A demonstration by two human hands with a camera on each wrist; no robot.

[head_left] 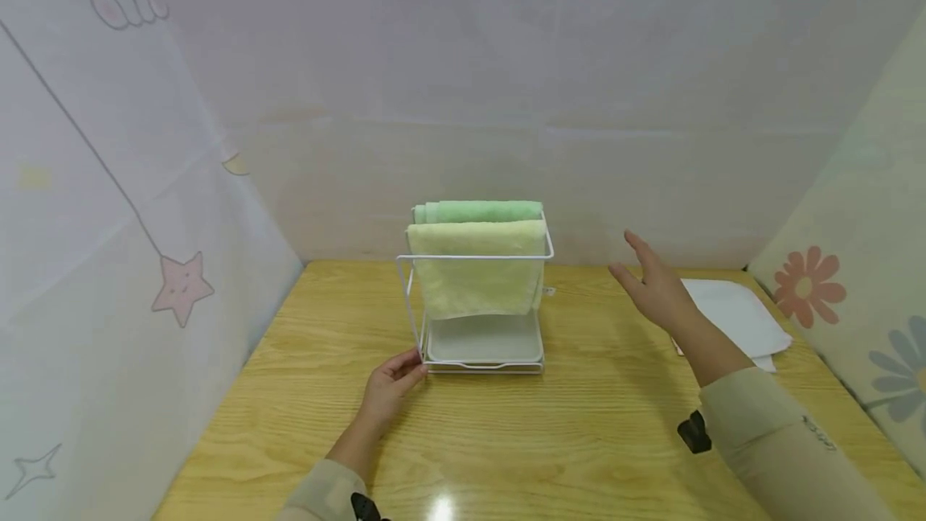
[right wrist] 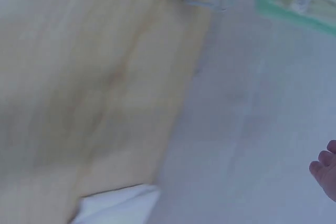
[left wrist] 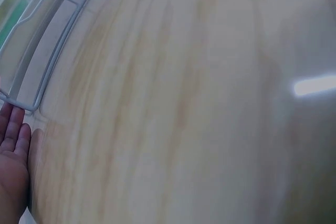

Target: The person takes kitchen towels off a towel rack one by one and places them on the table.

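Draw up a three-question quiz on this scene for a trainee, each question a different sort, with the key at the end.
1. Which of the two hands touches the white wire rack?
2. True or false: seen from the head camera, the green towel hangs in front of the yellow towel.
3. Fill in: in the head view, the white cloth lies on the table to the ____ of the white wire rack.

Key:
1. The left hand.
2. False; the yellow towel is in front.
3. Right.

The left hand [head_left: 387, 388] sits low, nearer the left edge of the tabletop [head_left: 579, 432], thumb and fingers [head_left: 401, 359] pinching, while the right hand [head_left: 660, 293] hovers toward the back right corner, fingers spread.
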